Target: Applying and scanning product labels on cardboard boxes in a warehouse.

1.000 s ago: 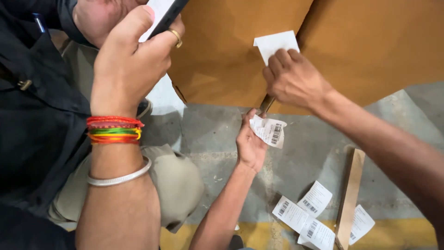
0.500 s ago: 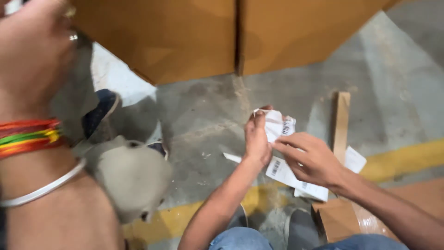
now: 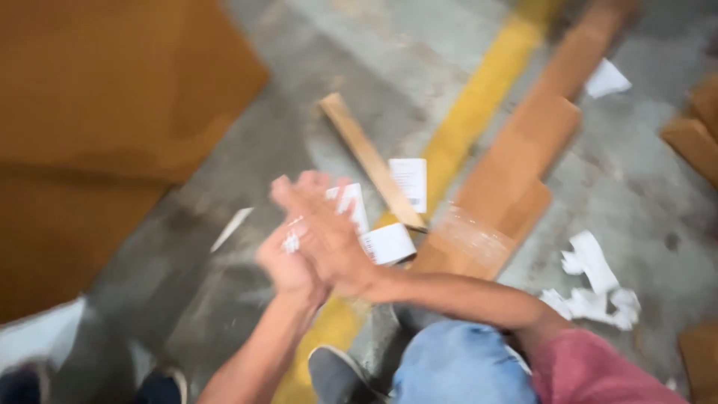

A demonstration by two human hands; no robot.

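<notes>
My left hand [image 3: 288, 262] and right hand [image 3: 321, 232] are pressed together over a crumpled white paper scrap [image 3: 290, 242]; blur hides how tightly the fingers close. White labels [image 3: 389, 243] lie just beyond on the concrete floor [image 3: 636, 194].

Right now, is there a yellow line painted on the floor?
Yes, a yellow line runs across the grey floor, passing under the hands and white labels.

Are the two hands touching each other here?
Touching. The head view, though blurred, shows the right hand pressed over the left hand, with a scrap of white paper between them.
</notes>
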